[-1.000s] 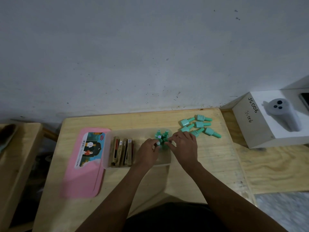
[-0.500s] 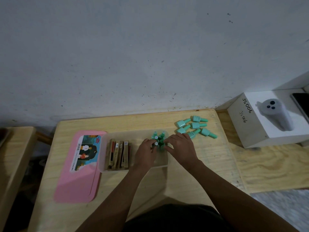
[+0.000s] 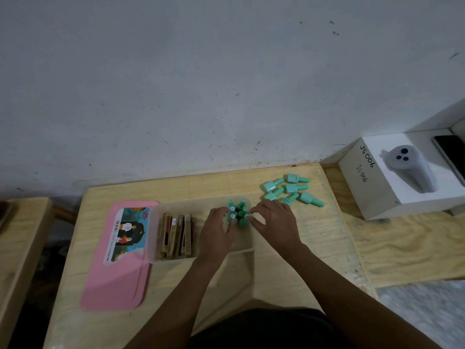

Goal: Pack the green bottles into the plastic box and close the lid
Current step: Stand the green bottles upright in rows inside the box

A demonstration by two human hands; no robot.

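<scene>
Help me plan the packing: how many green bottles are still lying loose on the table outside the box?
6, all lying on their sides right of the plastic box. The right hand may hide another.

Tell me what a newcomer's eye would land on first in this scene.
Most striking is the cluster of green bottles standing upright in the right end of the clear plastic box, with the left hand and right hand closed in around them. Next, the loose green bottles lying on their sides at the table's far right corner. Then the big pink lid lying flat left of the box.
</scene>
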